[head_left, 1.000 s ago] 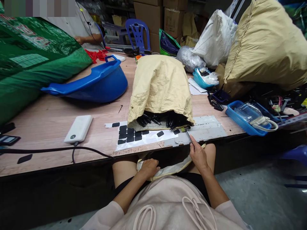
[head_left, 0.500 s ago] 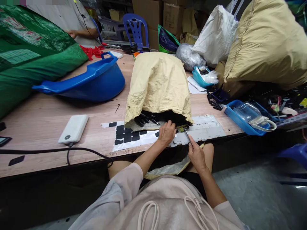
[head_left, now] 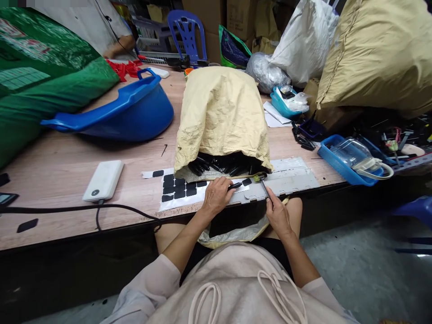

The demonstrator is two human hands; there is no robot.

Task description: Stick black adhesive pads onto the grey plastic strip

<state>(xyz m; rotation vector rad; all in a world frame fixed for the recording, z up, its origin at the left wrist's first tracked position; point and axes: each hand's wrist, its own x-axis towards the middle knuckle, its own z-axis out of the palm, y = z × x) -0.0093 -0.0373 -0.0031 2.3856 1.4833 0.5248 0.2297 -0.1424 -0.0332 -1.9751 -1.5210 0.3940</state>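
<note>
Hands [head_left: 216,195] [head_left: 278,216] fwd, gripping parts

a cluttered small workshop or packing room: a long wooden worktable [head_left: 67,166] carries an open woven sack [head_left: 221,112] spilling black plastic parts [head_left: 226,164], a sheet of black adhesive pads [head_left: 178,189] and blue plastic trays [head_left: 340,164], with stacked cardboard boxes [head_left: 216,22] and bulging sacks [head_left: 378,54] behind.

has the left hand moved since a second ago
Yes. The left hand has come up from the lap onto the table edge, now holding a black piece beside the tan sack's opening.
</note>
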